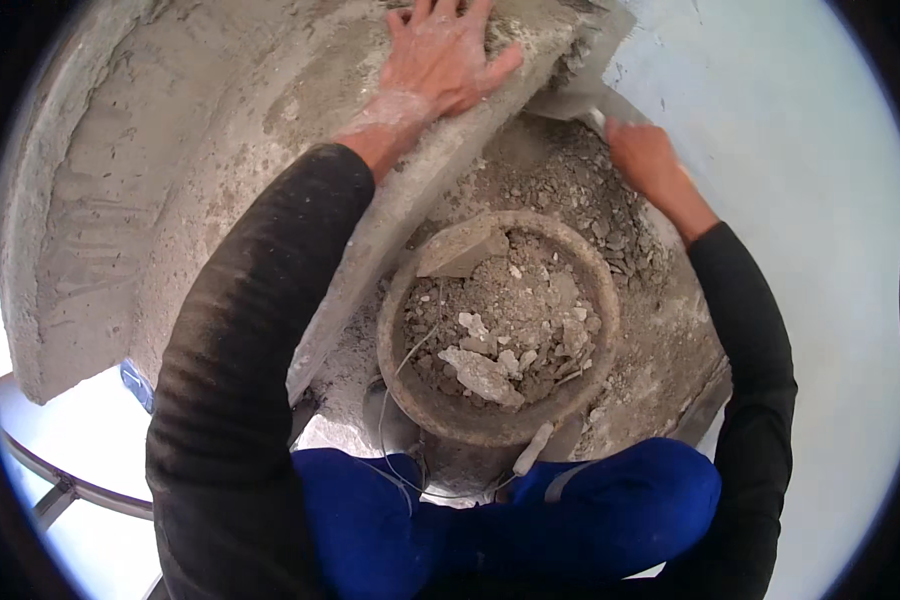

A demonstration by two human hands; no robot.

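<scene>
My left hand [438, 60] lies flat with fingers spread on the dusty top of a concrete step [300, 110]; it holds nothing. At the upper right, my right hand [648, 158] is closed round the handle of a trowel [560, 104]. The trowel's grey blade lies against the step's end, beside a heap of loose mortar rubble [580, 185]. Between my arms stands a round bucket [610, 300], its rim caked with dust. Broken chunks and crumbs of mortar [485, 370] partly fill it. A flat grey piece [467, 256] leans inside its far rim.
The bucket's wire handle hangs toward me, with a pale grip [533, 450]. A smooth whitish wall [790, 170] closes off the right side. On the left, the concrete step's edge drops toward a dark curved metal rail [90, 492]. My blue-trousered knees [610, 500] flank the bucket's near side.
</scene>
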